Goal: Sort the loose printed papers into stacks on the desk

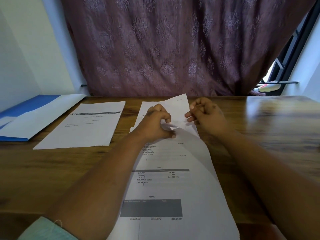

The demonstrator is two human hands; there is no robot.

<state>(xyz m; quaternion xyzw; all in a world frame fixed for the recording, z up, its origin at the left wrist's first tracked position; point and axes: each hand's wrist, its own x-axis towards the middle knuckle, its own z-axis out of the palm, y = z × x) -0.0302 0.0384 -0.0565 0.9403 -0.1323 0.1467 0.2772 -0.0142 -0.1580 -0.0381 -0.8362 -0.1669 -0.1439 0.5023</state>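
Observation:
A printed sheet with tables and figures (174,186) is lifted off the wooden desk (57,167) and runs from the desk's middle toward me. My left hand (158,122) pinches its far end, where the paper is crumpled. My right hand (206,115) pinches the same sheet's right edge with curled fingers. Behind my hands another printed page (149,108) lies flat on the desk, partly hidden. To the left lies a stack of white papers (84,126) with a dark header line on the top page.
A blue and white folder (29,116) lies at the desk's far left. A maroon patterned curtain (164,45) hangs behind the desk. A window with a dark frame (284,66) shows at the right.

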